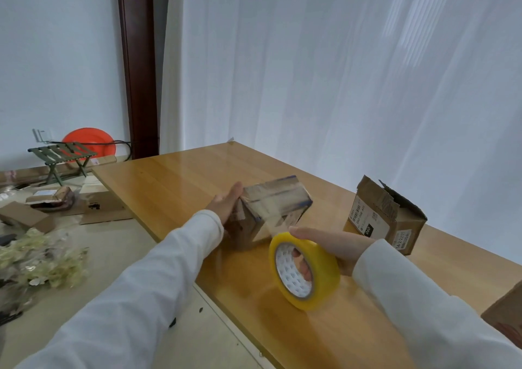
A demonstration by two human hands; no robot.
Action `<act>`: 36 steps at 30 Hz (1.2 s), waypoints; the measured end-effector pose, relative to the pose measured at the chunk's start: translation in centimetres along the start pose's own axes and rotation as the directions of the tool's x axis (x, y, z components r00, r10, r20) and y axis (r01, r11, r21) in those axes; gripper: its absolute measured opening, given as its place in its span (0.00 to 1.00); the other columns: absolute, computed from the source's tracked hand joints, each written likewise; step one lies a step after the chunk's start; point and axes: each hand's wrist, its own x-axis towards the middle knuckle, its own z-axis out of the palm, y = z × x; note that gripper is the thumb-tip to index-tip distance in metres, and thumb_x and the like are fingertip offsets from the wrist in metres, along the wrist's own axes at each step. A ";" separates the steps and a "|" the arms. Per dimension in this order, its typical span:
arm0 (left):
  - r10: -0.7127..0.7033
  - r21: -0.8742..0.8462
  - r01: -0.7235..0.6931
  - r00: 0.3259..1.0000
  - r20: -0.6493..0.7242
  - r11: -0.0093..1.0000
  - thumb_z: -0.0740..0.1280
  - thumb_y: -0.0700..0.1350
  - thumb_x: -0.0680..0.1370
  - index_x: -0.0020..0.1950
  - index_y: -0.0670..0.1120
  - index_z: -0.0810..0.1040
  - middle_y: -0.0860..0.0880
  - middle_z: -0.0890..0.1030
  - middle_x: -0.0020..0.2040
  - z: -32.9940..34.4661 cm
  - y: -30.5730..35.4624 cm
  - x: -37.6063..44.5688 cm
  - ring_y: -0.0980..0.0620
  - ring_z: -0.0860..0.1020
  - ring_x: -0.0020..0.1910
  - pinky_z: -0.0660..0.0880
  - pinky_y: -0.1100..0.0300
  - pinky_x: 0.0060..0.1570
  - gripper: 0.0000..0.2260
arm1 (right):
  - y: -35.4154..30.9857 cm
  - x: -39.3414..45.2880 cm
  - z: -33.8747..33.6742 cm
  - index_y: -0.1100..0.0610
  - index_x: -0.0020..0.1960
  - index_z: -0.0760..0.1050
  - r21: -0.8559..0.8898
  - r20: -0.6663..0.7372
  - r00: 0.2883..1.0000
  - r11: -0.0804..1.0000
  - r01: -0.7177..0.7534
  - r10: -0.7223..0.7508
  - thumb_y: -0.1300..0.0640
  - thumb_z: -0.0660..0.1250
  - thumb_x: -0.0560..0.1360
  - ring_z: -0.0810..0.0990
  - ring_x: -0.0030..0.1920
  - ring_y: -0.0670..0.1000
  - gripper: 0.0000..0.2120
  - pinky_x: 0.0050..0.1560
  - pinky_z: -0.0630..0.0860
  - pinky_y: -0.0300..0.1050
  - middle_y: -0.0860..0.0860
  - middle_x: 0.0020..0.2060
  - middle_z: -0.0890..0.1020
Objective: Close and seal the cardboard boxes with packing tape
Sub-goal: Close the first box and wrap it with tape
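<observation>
Pulling clear tape off the yellow tape roll [305,270], the right hand [336,246] is gripping it just beside the closed cardboard box [271,207]; the flat left hand [226,202] is bracing that box. Next: cutting, pressing down.

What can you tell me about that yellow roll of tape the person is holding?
The tape roll is a wide ring of glossy yellow-tinted clear tape on a white printed core. It stands on edge just over the wooden table. The right hand grips it, fingers through the core. A clear strip runs from it to the small box.
</observation>
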 end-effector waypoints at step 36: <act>0.519 0.455 -0.516 0.845 0.131 0.726 0.63 0.75 0.57 0.76 0.52 0.52 0.49 0.53 0.76 0.2 -1.7 -1.9 0.49 0.52 0.75 0.55 0.48 0.72 0.54 | 0.5 1.9 0.0 0.60 0.40 0.78 -0.040 -0.168 0.985 0.998 -0.052 0.045 0.35 0.61 0.75 0.77 0.26 0.51 0.27 0.35 0.77 0.43 0.55 0.26 0.79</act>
